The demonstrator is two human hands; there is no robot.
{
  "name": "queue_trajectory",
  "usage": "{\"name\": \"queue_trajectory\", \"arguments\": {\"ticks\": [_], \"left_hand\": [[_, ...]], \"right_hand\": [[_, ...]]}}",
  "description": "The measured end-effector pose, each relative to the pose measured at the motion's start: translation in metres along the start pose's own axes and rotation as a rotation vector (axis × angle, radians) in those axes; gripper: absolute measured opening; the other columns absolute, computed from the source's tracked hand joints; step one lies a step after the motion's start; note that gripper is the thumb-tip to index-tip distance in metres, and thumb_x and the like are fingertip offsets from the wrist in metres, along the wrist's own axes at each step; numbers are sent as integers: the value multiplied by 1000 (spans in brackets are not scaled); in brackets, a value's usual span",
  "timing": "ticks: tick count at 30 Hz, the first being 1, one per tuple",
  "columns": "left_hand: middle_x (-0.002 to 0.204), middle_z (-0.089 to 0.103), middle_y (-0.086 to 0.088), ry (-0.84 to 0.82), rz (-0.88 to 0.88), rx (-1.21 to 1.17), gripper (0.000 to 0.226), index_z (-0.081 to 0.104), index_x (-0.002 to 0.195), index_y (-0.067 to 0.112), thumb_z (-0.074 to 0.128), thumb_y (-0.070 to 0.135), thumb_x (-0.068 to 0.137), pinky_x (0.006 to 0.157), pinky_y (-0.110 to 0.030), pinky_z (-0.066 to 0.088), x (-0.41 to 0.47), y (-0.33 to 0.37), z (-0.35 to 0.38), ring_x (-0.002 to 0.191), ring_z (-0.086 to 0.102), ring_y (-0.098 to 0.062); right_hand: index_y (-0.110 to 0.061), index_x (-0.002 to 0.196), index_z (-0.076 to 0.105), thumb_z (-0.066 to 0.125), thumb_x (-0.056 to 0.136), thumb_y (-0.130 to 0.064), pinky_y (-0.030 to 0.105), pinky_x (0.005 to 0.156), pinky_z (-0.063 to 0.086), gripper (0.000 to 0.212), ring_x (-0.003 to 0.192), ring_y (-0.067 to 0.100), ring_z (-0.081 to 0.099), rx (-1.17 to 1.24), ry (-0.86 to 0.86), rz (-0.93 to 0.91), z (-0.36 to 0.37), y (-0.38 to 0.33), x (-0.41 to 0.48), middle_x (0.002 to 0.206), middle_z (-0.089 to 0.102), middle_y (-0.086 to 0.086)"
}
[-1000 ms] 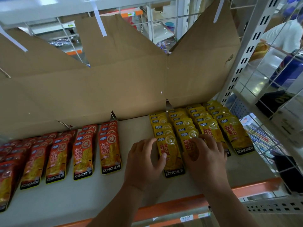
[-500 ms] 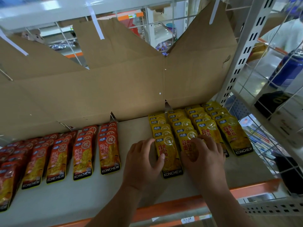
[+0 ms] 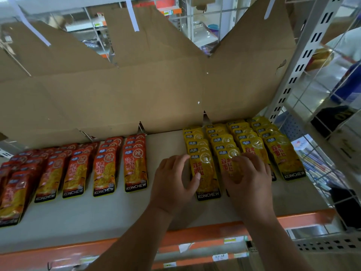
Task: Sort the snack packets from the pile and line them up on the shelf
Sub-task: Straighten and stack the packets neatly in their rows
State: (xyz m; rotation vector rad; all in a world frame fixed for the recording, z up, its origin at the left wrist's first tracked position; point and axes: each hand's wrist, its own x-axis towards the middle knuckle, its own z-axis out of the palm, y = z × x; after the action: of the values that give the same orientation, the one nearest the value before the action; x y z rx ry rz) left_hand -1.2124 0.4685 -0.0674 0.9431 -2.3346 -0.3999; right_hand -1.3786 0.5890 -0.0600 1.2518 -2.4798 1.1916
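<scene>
Yellow snack packets [image 3: 252,137] lie in several overlapping rows on the right part of the white shelf [image 3: 117,212]. Red packets [image 3: 134,169] of the same brand fill rows on the left. My left hand [image 3: 175,182] rests on the shelf beside the leftmost yellow row, its thumb touching the front packet [image 3: 207,173] of that row. My right hand [image 3: 248,178] lies with spread fingers on the front packet [image 3: 227,165] of the second yellow row and hides its lower half. Neither hand lifts a packet.
A cut brown cardboard sheet [image 3: 136,90] stands along the back of the shelf. A white slotted upright [image 3: 304,55] and wire mesh [image 3: 322,163] close off the right side. An orange rail [image 3: 302,220] runs along the front edge. A bare strip separates red and yellow rows.
Both hands stay on the two left yellow rows with only small finger shifts. The packets under them have hardly moved.
</scene>
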Motion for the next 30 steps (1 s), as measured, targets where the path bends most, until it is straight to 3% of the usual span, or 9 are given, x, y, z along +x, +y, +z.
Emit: {"name": "queue_trajectory", "arguments": {"ticks": [5, 13, 19, 26, 30], "left_hand": [[118, 66, -3, 9, 89, 53, 50, 66, 127, 16, 64, 46, 87, 89, -46, 52, -5, 5, -6, 108, 61, -27], [123, 63, -2, 101, 72, -69, 49, 65, 126, 15, 63, 44, 86, 96, -41, 47, -26, 11, -67, 113, 58, -26], [125, 62, 0, 199, -5, -76, 50, 66, 126, 16, 61, 44, 85, 100, -35, 42, -57, -20, -156, 116, 55, -22], [132, 58, 2, 267, -154, 40, 57, 62, 132, 22, 58, 57, 87, 105, -44, 46, -123, -85, -289, 127, 50, -19], [130, 60, 4, 326, -241, 92, 58, 62, 133, 23, 59, 58, 86, 104, -45, 47, -177, -131, -368, 123, 55, -20]], "right_hand": [[-15, 109, 72, 82, 79, -21, 46, 90, 48, 33, 104, 31, 55, 15, 4, -18, -9, -9, -7, 118, 62, 5], [-14, 112, 69, 77, 82, -23, 45, 94, 48, 32, 108, 30, 57, 77, 1, -76, -23, -70, -23, 119, 62, 5], [-13, 114, 67, 59, 82, -40, 45, 100, 46, 43, 114, 30, 57, 138, -54, -139, -18, -156, -49, 121, 62, 8], [-16, 119, 67, 65, 82, -34, 31, 103, 38, 41, 115, 22, 55, 233, -178, -329, 7, -292, -93, 121, 65, 2], [-18, 119, 65, 62, 80, -40, 40, 103, 45, 45, 118, 17, 55, 310, -296, -404, 30, -371, -129, 122, 62, -3]]}}
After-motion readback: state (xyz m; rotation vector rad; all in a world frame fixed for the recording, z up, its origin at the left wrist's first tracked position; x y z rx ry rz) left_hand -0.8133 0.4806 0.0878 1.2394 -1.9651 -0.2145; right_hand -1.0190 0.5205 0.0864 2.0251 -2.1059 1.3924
